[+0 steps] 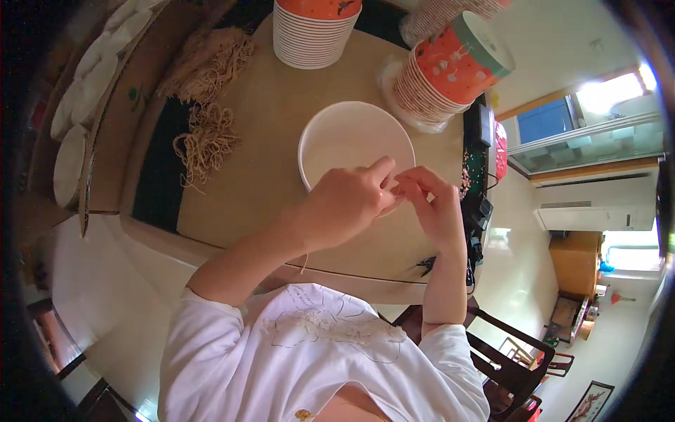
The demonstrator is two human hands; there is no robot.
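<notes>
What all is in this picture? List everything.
open tub: one, white, mid-table
stacked tubs: three stacks, orange and white, table's far side
tangled cord: two heaps, tan, table's left
table: one, tan and dark green, centre
cardboard box: one, brown, left
round pieces: several, white, in the box
chair: at least one, dark brown, lower right
framed picture: one, pale, lower-right wall
shirt: one, white, lower middle
left hand: one, bare, over tub's rim
right hand: one, bare, beside left

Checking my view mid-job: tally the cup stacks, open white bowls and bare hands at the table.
Cup stacks: 3 (two cut off by the frame)
Open white bowl: 1
Bare hands: 2
Total: 6
</notes>
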